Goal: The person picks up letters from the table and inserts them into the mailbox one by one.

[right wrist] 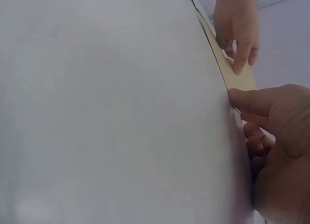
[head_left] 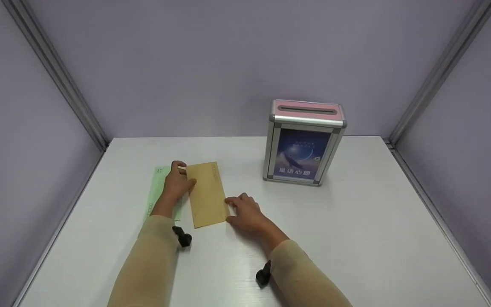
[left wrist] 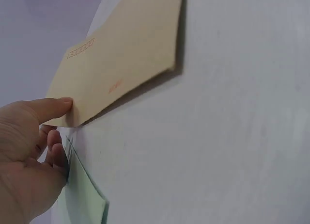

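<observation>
A tan paper envelope [head_left: 206, 195] lies slightly tilted between both hands, with small printed boxes near one end. My left hand [head_left: 176, 185] pinches its left edge, thumb on top and fingers beneath, as the left wrist view shows. At the opposite edge, my right hand [head_left: 247, 213] grips the paper near its lower right corner between thumb and index finger. A green envelope [head_left: 157, 187] lies on the table under the left hand and wrist, partly covered by them. In the left wrist view the tan envelope [left wrist: 131, 54] has its near edge raised over the white surface.
Toward the back right of the white table [head_left: 365, 230] stands an upright metal-framed box [head_left: 298, 155] with a blue front panel. Its pink top [head_left: 288, 103] has a long slot. Pale walls [head_left: 194, 64] enclose the table at the back and sides.
</observation>
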Tool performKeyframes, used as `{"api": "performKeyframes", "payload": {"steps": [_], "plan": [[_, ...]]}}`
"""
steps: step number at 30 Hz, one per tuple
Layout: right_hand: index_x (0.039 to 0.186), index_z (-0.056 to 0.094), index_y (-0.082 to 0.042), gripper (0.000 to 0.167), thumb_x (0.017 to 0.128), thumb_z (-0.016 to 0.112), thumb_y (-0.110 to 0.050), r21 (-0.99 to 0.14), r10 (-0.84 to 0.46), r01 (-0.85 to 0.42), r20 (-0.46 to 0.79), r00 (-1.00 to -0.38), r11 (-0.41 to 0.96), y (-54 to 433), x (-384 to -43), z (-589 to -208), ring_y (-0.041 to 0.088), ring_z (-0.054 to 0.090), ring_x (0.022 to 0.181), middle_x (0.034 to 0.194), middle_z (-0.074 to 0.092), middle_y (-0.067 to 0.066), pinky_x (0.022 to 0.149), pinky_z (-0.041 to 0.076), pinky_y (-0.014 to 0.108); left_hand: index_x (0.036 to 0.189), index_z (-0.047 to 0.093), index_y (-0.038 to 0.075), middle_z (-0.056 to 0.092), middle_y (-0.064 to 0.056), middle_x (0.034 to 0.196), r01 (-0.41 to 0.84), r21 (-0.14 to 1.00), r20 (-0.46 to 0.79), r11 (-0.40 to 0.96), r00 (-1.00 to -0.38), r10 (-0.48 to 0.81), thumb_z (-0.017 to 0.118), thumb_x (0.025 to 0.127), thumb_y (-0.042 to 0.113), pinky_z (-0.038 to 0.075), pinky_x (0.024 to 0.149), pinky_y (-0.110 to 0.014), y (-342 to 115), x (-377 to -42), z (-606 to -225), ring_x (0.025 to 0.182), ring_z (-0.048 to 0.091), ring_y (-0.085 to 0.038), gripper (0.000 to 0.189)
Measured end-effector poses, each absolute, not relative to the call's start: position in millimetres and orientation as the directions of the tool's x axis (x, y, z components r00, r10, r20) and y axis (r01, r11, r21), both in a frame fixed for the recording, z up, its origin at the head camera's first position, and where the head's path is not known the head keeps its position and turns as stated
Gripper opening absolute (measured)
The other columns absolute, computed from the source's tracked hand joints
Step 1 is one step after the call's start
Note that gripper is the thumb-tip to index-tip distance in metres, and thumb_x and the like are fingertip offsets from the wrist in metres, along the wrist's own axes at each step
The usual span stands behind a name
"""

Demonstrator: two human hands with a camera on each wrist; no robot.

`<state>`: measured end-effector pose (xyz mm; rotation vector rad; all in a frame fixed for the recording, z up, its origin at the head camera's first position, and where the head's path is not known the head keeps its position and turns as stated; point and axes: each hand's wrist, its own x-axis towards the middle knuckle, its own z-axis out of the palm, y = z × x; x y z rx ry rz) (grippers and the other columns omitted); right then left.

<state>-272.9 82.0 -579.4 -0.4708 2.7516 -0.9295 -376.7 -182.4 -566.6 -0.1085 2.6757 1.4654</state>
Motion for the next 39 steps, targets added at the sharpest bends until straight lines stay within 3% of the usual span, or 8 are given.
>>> {"api": "performKeyframes", "payload": {"steps": [5, 13, 18, 23, 27, 30, 35, 39], "plan": [[0.153, 0.06, -0.015, 0.055, 0.101, 0.075, -0.024, -0.623, -0.36, -0.233, -0.084, -0.929, 0.746, 80.7, -272.1, -578.5, 0.024, 0.051, 0.115, 0.132, 0.059, 0.011, 0.108, 0.043, 0.048, 0.158, 0.033, 0.011, 0.054, -0.023, 0.149, -0.053, 0.874, -0.058, 0.483, -0.998, -0.003, 0.064, 0.106, 0.012, 0.055, 0.103, -0.05, -184.1, -371.8, -556.3, 0.136, 0.059, -0.037, 0.061], [0.152, 0.06, -0.015, 0.056, 0.099, 0.075, -0.024, -0.623, -0.348, -0.23, -0.073, -0.935, 0.748, 79.5, -271.6, -578.1, 0.024, 0.051, 0.114, 0.13, 0.06, 0.011, 0.104, 0.045, 0.046, 0.157, 0.042, 0.008, 0.055, -0.021, 0.148, -0.031, 0.898, -0.03, 0.44, -1.0, -0.009, 0.055, 0.109, 0.017, 0.054, 0.109, -0.054, -186.9, -361.3, -537.8, 0.14, 0.057, -0.039, 0.05], [0.15, 0.062, -0.012, 0.055, 0.099, 0.076, -0.024, -0.639, -0.339, -0.224, -0.062, -0.939, 0.736, 80.1, -270.5, -579.5, 0.025, 0.052, 0.117, 0.129, 0.06, 0.01, 0.106, 0.044, 0.048, 0.153, 0.045, 0.012, 0.055, -0.016, 0.142, -0.015, 0.934, 0.007, 0.356, -0.998, -0.062, 0.051, 0.114, 0.021, 0.054, 0.097, -0.041, -183.7, -350.6, -530.7, 0.126, 0.06, -0.032, 0.041], [0.125, 0.071, -0.01, 0.031, 0.098, 0.077, -0.024, -0.663, -0.345, -0.238, -0.033, -0.938, 0.71, 82.7, -268.8, -579.9, 0.027, 0.052, 0.116, 0.122, 0.059, 0.009, 0.108, 0.042, 0.051, 0.146, 0.048, 0.013, 0.056, -0.01, 0.131, 0.058, 0.965, 0.089, 0.257, -0.99, -0.111, 0.047, 0.117, 0.027, 0.05, 0.087, -0.031, -175.4, -334.5, -516.1, 0.106, 0.057, -0.022, 0.033], [0.106, 0.072, -0.011, 0.015, 0.1, 0.076, -0.024, -0.675, -0.356, -0.239, -0.037, -0.934, 0.698, 85.6, -269.4, -579.5, 0.022, 0.048, 0.107, 0.116, 0.056, 0.006, 0.099, 0.04, 0.045, 0.138, 0.053, 0.011, 0.056, -0.007, 0.13, 0.121, 0.964, 0.151, 0.237, -0.982, -0.114, 0.051, 0.116, 0.029, 0.053, 0.089, -0.036, -169.3, -321.7, -499.0, 0.101, 0.057, -0.019, 0.028], [0.102, 0.072, -0.01, 0.014, 0.101, 0.076, -0.024, -0.688, -0.355, -0.226, -0.05, -0.934, 0.69, 87.5, -270.5, -579.5, 0.019, 0.046, 0.104, 0.116, 0.055, 0.004, 0.095, 0.039, 0.041, 0.135, 0.056, 0.012, 0.057, -0.007, 0.128, 0.156, 0.958, 0.185, 0.24, -0.977, -0.102, 0.054, 0.115, 0.03, 0.056, 0.091, -0.038, -165.5, -313.8, -489.1, 0.103, 0.058, -0.019, 0.027], [0.095, 0.07, -0.01, 0.015, 0.103, 0.075, -0.022, -0.728, -0.355, -0.202, -0.061, -0.933, 0.656, 90.2, -270.7, -579.4, 0.019, 0.047, 0.104, 0.115, 0.055, 0.003, 0.091, 0.041, 0.037, 0.133, 0.057, 0.012, 0.06, -0.005, 0.12, 0.224, 0.948, 0.246, 0.225, -0.966, -0.074, 0.058, 0.114, 0.029, 0.054, 0.084, -0.025, -157.9, -300.8, -477.1, 0.1, 0.06, -0.018, 0.026], [0.09, 0.067, -0.01, 0.018, 0.103, 0.073, -0.02, -0.778, -0.369, -0.192, -0.054, -0.928, 0.598, 93.9, -270.2, -579.7, 0.019, 0.049, 0.106, 0.114, 0.054, 0.003, 0.092, 0.043, 0.037, 0.13, 0.06, 0.012, 0.063, -0.005, 0.115, 0.297, 0.928, 0.314, 0.225, -0.948, -0.042, 0.06, 0.113, 0.027, 0.051, 0.081, -0.024, -147.1, -288.1, -465.0, 0.095, 0.061, -0.019, 0.022]]}}
